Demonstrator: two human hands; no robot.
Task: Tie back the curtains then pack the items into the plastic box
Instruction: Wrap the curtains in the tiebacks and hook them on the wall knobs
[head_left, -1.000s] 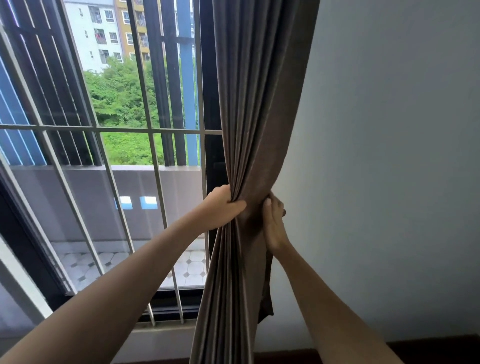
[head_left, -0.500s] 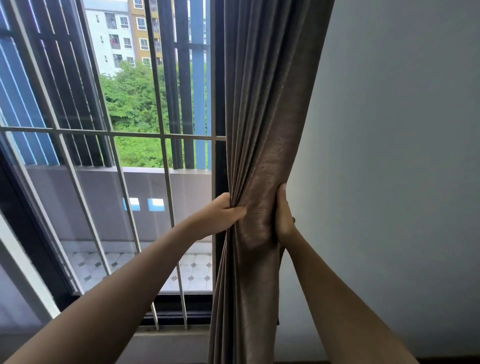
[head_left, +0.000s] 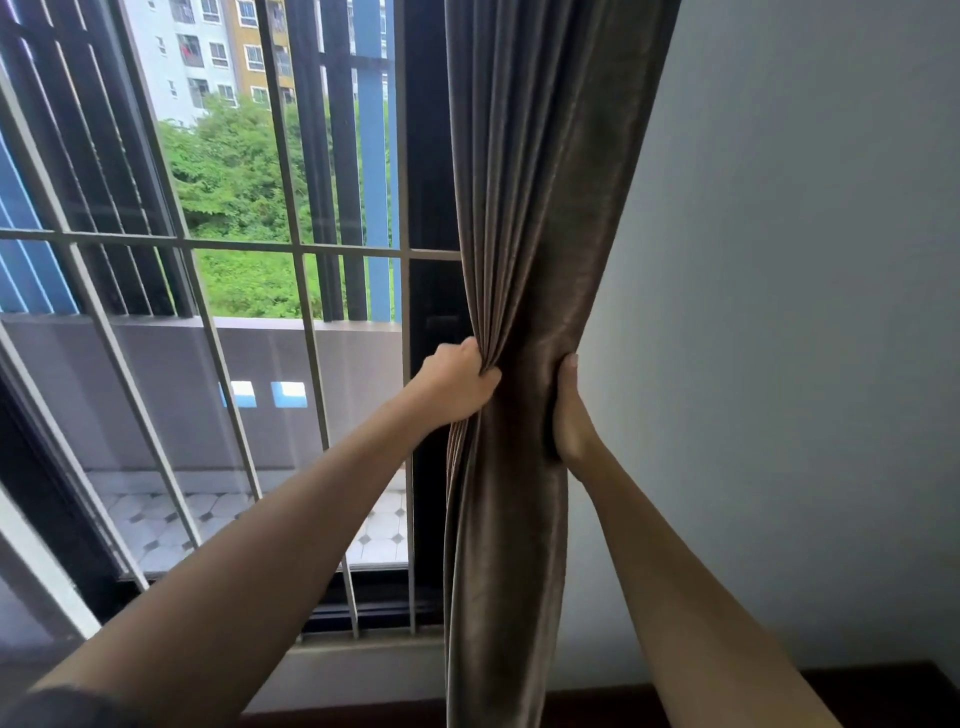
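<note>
A brown-grey curtain (head_left: 524, 218) hangs gathered in folds at the right edge of the window, next to the wall. My left hand (head_left: 460, 382) is fisted on the curtain's left edge at its narrowest point. On the curtain's right side my right hand (head_left: 569, 415) lies flat along the cloth, with its fingers wrapped behind the bunch and hidden. Between the two hands the cloth is squeezed into a tight waist. No tie-back and no plastic box are in view.
A window with grey metal bars (head_left: 306, 249) fills the left half, with a balcony, trees and buildings outside. A plain white wall (head_left: 789, 312) stands on the right. A dark baseboard (head_left: 883, 691) runs along the bottom right.
Both hands have stayed on the curtain. The bunch has been shifted a little to the right, toward the wall, and my right hand's fingers now reach further around its back.
</note>
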